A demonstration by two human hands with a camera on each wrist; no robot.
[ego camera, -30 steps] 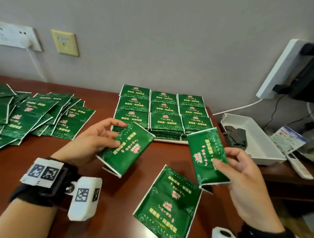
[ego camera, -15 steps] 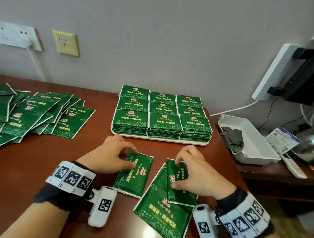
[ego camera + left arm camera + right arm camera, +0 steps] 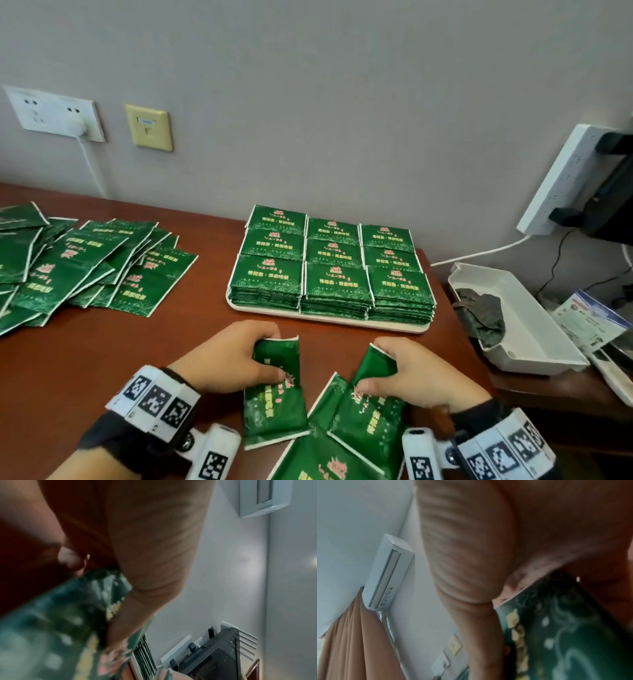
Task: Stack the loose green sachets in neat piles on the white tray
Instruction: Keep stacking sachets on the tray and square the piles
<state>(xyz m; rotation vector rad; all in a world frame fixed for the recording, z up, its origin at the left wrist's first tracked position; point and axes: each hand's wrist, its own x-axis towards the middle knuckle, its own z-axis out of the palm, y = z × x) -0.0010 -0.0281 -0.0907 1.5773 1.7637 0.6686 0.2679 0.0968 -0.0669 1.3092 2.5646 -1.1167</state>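
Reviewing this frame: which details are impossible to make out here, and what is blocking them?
- Left sachet: top half covered by the left hand, head view.
- Right sachet: partly under the right hand.
- Bottom sachet: cut off by the lower edge.
- Both wrist views: print blurred, fingertips hidden.
- White tray: surface covered by the piles.

head cam: pretty even soft room light, a little sheen on the glossy reddish-brown wooden table (image 3: 191,329), walls bend at the wide-angle edges | hands: a bit smeared | left wrist cam: super blurry, bright patch on the pale grey wall (image 3: 248,563) | right wrist cam: same mush, close stuff totally out of focus
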